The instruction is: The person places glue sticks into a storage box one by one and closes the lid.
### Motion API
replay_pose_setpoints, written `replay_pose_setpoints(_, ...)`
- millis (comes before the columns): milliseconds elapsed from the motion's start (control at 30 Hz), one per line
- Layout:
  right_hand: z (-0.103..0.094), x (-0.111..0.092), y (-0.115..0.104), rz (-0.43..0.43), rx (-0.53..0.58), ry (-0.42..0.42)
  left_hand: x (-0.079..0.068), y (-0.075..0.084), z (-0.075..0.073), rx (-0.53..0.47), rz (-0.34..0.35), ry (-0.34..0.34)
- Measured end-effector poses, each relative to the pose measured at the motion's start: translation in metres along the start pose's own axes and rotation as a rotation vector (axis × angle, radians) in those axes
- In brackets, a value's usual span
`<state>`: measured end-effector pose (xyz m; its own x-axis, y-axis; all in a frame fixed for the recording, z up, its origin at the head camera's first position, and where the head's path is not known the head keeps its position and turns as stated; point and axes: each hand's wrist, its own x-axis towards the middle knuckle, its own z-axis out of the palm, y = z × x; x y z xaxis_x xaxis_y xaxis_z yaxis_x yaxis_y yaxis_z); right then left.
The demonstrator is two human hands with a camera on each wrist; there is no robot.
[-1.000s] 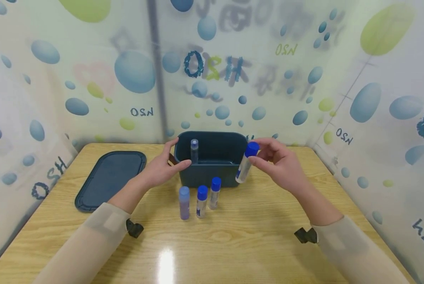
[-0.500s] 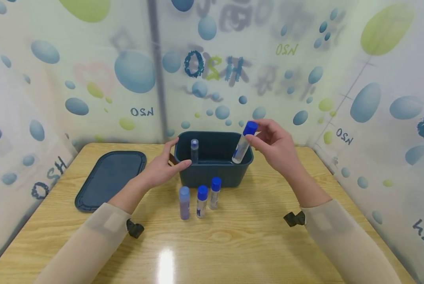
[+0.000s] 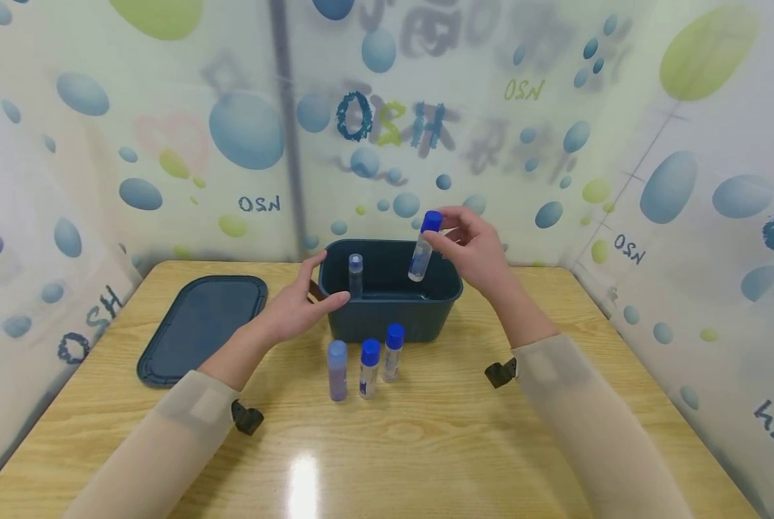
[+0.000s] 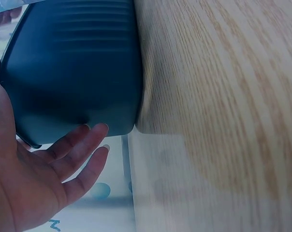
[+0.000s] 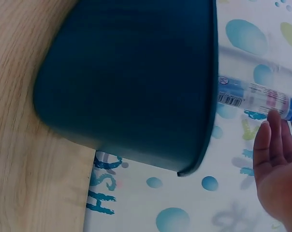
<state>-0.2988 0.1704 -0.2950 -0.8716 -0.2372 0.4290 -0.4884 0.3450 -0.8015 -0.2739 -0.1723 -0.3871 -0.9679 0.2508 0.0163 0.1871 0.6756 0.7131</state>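
A dark blue-green plastic storage bin (image 3: 390, 322) stands on the table. My left hand (image 3: 291, 308) holds its left end, with the thumb over the front rim and fingers along the end wall. Over the bin's right half, my right hand (image 3: 476, 249) pinches a clear glue stick (image 3: 419, 259) near its blue cap. That stick leans, its bottom below the back rim's level in the head view. Another glue stick (image 3: 356, 280) stands inside at the left. In front of the bin stand a purplish glue stick (image 3: 338, 375) and two clear, blue-capped glue sticks (image 3: 369, 375).
A dark lid or tray (image 3: 202, 330) lies flat on the table at the left, beside my left forearm. The wooden table (image 3: 426, 447) meets a patterned curtain (image 3: 523, 180) close behind the bin.
My right hand has carried the glue stick up from in front of the bin's right end, over the rim and leftward above its inside. My left hand has stayed on the bin.
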Motion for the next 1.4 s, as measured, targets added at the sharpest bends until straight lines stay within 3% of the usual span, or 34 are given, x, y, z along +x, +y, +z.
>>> replay_pose_setpoints(567, 0.042, 0.035, 0.026, 0.155, -0.067, -0.181, 0.0, 0.003, -0.001, -0.02, 0.0, -0.012)
replay_pose_setpoints(1100, 0.063, 0.057, 0.036, 0.243, -0.115, -0.286, 0.0, 0.003, -0.002, -0.024, -0.011, -0.024)
replay_pose_setpoints(1400, 0.067, 0.065, 0.036, 0.237, -0.109, -0.329, 0.0, 0.003, -0.003, -0.027, -0.013, -0.026)
